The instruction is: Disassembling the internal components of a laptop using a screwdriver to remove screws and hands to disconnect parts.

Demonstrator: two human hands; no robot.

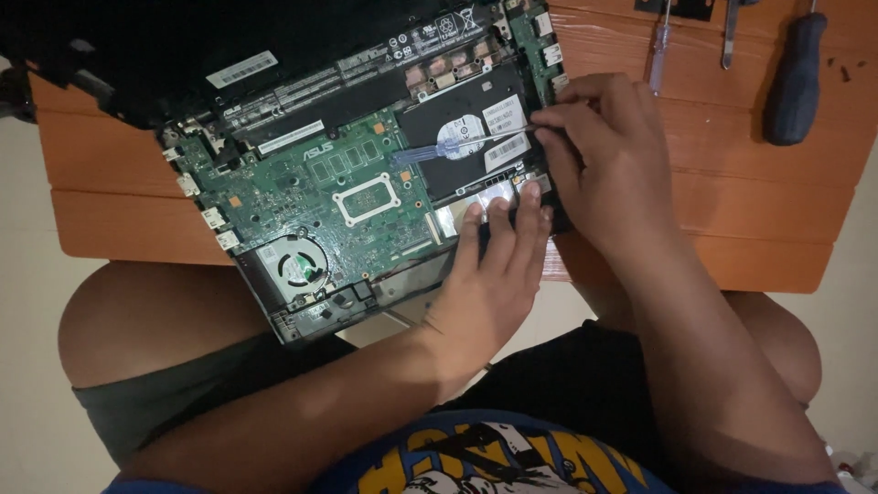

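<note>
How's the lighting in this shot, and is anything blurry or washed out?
Head view: dim overall; the open laptop is evenly lit and sharp, its top-left corner lost in black; slight glare by the left hand; right hand sharp, no motion blur.

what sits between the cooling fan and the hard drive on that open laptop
In the head view, green motherboard lies between the cooling fan and the hard drive, carrying a white-framed square chip socket.

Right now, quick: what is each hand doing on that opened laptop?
Left hand: open, fingers flat on the lower edge of the opened laptop, holding nothing.
Right hand: closed on a small screwdriver with a translucent blue handle, lying across the hard drive.
</note>
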